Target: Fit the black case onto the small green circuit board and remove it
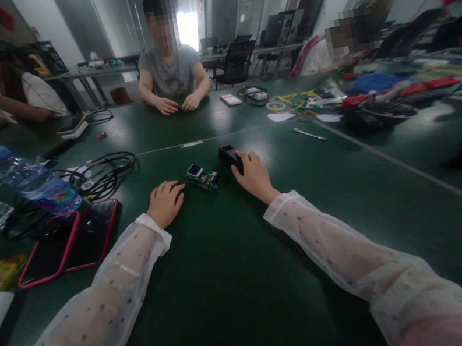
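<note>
My left hand (166, 201) lies palm down on the dark green table (226, 280), its fingers stretched toward a small green circuit board (203, 177) with a little screen. A narrow gap seems to separate the fingertips from the board. On the board's other side, my right hand (254, 176) has its thumb and fingers around the near end of a black box-shaped device (227, 155), which rests on the table. Its exact kind does not show, and my fingers hide part of it. Both of my forearms are in sheer white sleeves with small stars.
At left are two phones with red edges (93, 234), plastic bottles (32, 179) and coiled black cables (107, 173). A wrench (309, 134) lies to the right, before a heap of cables and tools (395, 92). A person in grey (171, 71) sits opposite; other people sit at both sides.
</note>
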`<state>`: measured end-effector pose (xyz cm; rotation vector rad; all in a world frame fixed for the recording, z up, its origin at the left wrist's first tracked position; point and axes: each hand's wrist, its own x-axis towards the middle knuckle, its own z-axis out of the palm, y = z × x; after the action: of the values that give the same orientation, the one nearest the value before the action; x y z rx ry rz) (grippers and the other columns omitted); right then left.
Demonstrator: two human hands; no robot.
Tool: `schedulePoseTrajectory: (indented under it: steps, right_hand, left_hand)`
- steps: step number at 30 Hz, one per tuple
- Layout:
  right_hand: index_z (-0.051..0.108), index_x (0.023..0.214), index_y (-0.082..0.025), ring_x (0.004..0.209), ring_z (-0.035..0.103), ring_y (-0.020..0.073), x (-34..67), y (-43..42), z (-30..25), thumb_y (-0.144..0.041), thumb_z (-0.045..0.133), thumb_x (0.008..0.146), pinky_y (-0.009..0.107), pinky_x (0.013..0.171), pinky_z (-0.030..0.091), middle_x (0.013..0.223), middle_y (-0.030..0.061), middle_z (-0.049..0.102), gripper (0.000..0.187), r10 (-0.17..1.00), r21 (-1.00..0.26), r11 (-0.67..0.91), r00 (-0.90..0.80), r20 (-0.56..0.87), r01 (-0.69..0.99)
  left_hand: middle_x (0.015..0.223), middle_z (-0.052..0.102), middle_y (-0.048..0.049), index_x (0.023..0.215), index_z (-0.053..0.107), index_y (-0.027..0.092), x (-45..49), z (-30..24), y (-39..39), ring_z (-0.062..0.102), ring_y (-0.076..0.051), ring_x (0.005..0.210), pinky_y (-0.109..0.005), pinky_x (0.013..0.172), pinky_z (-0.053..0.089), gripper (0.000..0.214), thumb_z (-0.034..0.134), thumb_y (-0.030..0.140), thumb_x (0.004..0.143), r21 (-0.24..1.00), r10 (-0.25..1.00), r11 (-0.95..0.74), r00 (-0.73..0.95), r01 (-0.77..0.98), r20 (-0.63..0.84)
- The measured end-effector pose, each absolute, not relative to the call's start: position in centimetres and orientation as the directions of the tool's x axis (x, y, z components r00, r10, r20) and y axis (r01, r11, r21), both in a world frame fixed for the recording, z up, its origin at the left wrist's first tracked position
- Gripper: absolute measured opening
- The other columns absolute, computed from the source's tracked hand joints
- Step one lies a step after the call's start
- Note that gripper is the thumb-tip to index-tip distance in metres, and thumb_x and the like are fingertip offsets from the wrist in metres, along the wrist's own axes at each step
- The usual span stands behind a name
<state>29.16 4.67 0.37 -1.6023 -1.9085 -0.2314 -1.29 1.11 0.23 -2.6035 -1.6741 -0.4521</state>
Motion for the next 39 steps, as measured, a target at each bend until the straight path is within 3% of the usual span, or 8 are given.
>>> schedulePoseTrajectory:
  steps: [5,8,14,24,31,39]
  right_hand:
    - [0.039,0.142,-0.022,0.106,0.054,0.0286,27.8,3.4,1.3,-0.038,0.043,0.095,0.047,0.091,0.050,0.116,0.0139,0.053,0.050,0.732,-0.383,0.434,-0.071,0.678,0.815]
    - [0.036,0.144,-0.026,0.104,0.054,0.0273,26.0,1.9,1.7,-0.040,0.044,0.096,0.046,0.089,0.051,0.116,0.0123,0.053,0.051,0.724,-0.433,0.503,-0.090,0.684,0.748]
    - [0.037,0.145,-0.027,0.103,0.054,0.0281,23.7,0.1,2.2,-0.036,0.046,0.096,0.047,0.089,0.050,0.113,0.0120,0.052,0.051,0.701,-0.322,0.629,-0.338,0.628,0.707]
    - [0.042,0.141,-0.027,0.102,0.056,0.0285,24.2,1.3,1.4,-0.033,0.050,0.094,0.048,0.086,0.052,0.113,0.0120,0.055,0.048,0.756,-0.390,0.603,-0.343,0.558,0.696]
    - [0.046,0.138,-0.025,0.102,0.058,0.0277,24.3,1.3,1.5,-0.035,0.053,0.093,0.047,0.087,0.052,0.113,0.0119,0.057,0.047,0.755,-0.407,0.616,-0.358,0.549,0.675]
    - [0.051,0.130,-0.024,0.103,0.061,0.0277,24.4,0.9,1.7,-0.035,0.059,0.090,0.046,0.085,0.053,0.115,0.0114,0.060,0.042,0.748,-0.427,0.613,-0.316,0.583,0.665]
  left_hand:
    - [0.141,0.052,-0.0070,0.135,0.053,0.025,-1.3,0.5,1.0,0.042,-0.029,0.133,-0.051,0.109,0.034,0.037,0.040,0.034,0.101,0.146,0.889,-0.431,0.391,0.890,0.239]
    - [0.141,0.052,-0.0074,0.134,0.054,0.024,-1.3,0.4,1.0,0.042,-0.029,0.133,-0.052,0.108,0.035,0.036,0.040,0.033,0.101,0.151,0.888,-0.432,0.390,0.889,0.244]
    - [0.137,0.055,-0.0077,0.131,0.057,0.025,-1.1,0.0,1.1,0.045,-0.030,0.131,-0.051,0.106,0.037,0.034,0.044,0.031,0.100,0.144,0.875,-0.439,0.386,0.887,0.293]
    - [0.138,0.053,-0.0073,0.132,0.055,0.025,-1.0,0.3,1.0,0.044,-0.029,0.131,-0.051,0.106,0.036,0.036,0.041,0.032,0.100,0.151,0.887,-0.425,0.377,0.893,0.267]
    - [0.134,0.056,-0.0109,0.152,0.030,0.023,-1.0,0.0,1.0,0.046,-0.029,0.129,-0.048,0.106,0.037,0.053,0.040,0.033,0.100,0.145,0.893,-0.397,0.345,0.906,0.288]
    - [0.135,0.055,-0.0126,0.154,0.022,0.021,-1.2,-0.4,1.1,0.047,-0.029,0.129,-0.048,0.106,0.036,0.057,0.039,0.034,0.101,0.138,0.884,-0.406,0.350,0.904,0.309]
